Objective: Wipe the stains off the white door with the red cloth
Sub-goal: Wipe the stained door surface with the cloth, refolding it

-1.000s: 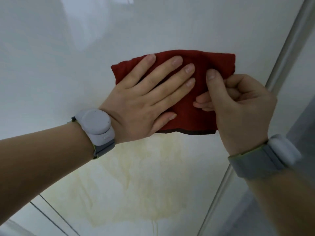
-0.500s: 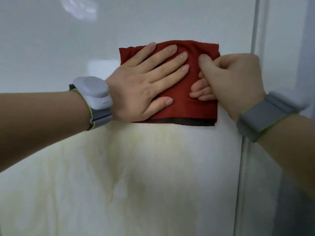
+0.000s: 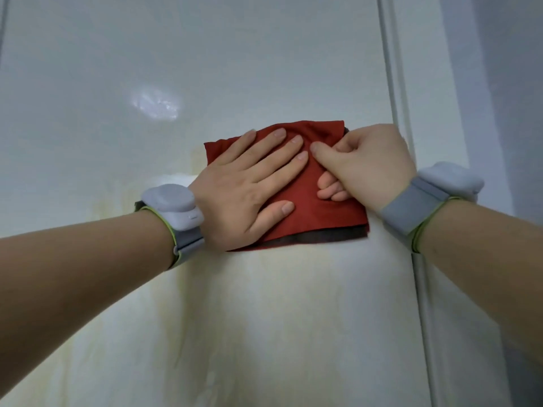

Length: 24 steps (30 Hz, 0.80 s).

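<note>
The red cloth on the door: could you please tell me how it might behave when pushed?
Probably floppy: the red cloth wrinkles where the right hand pinches it. It likely slides easily, since the white door looks glossy. Its layers may shift: a darker layer shows below.

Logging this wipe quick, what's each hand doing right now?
Left hand: open, flat on the red cloth.
Right hand: closed, pinching the red cloth.
</note>
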Tool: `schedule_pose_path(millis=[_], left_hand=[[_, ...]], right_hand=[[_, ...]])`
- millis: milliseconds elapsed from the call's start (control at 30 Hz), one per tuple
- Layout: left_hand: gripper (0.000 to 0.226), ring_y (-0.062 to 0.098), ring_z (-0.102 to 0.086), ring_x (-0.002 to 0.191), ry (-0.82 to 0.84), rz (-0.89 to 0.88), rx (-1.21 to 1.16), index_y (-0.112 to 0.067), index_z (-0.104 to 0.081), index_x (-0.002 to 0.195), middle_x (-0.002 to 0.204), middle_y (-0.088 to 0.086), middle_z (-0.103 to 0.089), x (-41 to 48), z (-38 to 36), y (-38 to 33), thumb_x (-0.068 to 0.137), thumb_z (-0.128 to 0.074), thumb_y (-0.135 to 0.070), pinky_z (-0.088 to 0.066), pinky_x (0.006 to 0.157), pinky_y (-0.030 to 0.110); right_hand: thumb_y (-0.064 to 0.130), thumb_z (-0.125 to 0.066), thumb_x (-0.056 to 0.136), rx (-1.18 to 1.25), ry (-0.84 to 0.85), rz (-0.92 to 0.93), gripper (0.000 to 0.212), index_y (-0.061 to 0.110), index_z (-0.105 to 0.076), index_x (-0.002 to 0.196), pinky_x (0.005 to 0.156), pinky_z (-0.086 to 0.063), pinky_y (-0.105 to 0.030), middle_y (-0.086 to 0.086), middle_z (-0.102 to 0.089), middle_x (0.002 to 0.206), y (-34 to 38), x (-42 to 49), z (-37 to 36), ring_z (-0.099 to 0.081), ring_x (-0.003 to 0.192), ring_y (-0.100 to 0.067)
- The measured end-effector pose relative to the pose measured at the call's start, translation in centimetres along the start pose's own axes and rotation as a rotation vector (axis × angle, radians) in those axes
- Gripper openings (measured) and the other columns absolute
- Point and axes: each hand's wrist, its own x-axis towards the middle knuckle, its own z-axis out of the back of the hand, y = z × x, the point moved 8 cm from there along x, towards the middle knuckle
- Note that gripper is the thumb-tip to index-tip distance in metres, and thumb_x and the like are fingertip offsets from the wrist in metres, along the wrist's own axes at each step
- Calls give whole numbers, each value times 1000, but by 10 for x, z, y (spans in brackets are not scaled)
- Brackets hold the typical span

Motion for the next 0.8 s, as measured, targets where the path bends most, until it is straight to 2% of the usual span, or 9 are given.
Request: schedule_pose_path(millis=[300, 367, 600, 800], left_hand=[[69, 26, -7, 160, 13, 23, 2, -17, -16, 165, 172, 4, -14, -6, -4, -5, 107, -21, -53, -9, 130, 50], [69, 25, -5, 160, 37, 5, 8, -17, -14, 165, 173, 4, -12, -5, -5, -3, 107, -19, -54, -8, 130, 49], [70, 21, 1, 161, 104, -17, 18, -23, -5, 166, 173, -1, -2, 18, 2, 27, 105, -14, -57, 0, 130, 44], [70, 21, -3, 161, 59, 37, 30, -21, -11, 166, 173, 0, -9, 18, 1, 27, 105, -16, -56, -5, 130, 46]], right_hand=[[33, -69, 94, -66, 0, 2, 32, 3, -63, 83, 48, -60, -38, -8, -69, 51, 0, 0, -1, -71, 47, -22], [36, -66, 96, -142, 14, 13, 34, 4, -63, 83, 49, -60, -38, -6, -69, 51, 3, 1, -3, -71, 46, -22], [43, -55, 99, -383, -22, 73, 42, 17, -54, 67, 42, -50, -20, 1, -70, 51, 30, 24, -2, -68, 41, -19], [42, -58, 99, -316, -21, 84, 38, 13, -57, 74, 49, -58, -31, -1, -70, 51, 29, 26, -2, -70, 45, -21]])
